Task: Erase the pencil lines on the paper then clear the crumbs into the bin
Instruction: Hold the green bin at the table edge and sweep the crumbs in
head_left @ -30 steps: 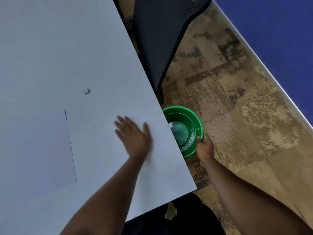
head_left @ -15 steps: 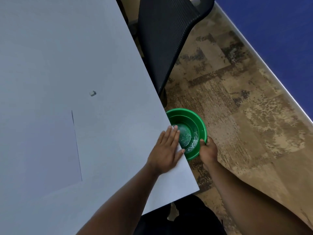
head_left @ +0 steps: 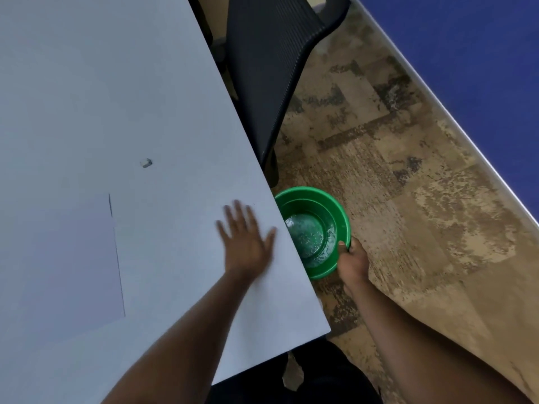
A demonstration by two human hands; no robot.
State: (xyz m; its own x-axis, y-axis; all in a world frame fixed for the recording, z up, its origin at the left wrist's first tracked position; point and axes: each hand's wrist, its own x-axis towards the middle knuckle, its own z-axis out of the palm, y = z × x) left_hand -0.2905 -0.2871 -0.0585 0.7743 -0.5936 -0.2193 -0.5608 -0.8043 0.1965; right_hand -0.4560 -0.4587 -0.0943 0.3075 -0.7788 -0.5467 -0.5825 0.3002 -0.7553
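A head-worn camera looked down over the near right corner of a pale grey table [head_left: 116, 83]. The left hand [head_left: 245, 243] lay flat on the tabletop near the right edge, its fingers straight and spread, gripping nothing; it was blurred, so whether the palm pressed the surface could not be told. Just past that edge, lower than the tabletop, the right hand [head_left: 351, 260] held a round green plastic bin [head_left: 339, 211] by its near rim, thumb hooked over the rim and fingers curled beneath. Pale specks, perhaps eraser crumbs [head_left: 309, 231], lay scattered on the bin's floor. The bin's left side was hidden under the table edge.

A white sheet of paper [head_left: 58, 258] lay flat on the table to the left of the left hand, well apart from it. A small white eraser [head_left: 145, 163] sat on the table beyond the paper's far right corner. A black mesh office chair [head_left: 268, 68] stood beside the table's right edge, on mottled brown carpet [head_left: 408, 185], with a blue wall [head_left: 466, 39] behind.
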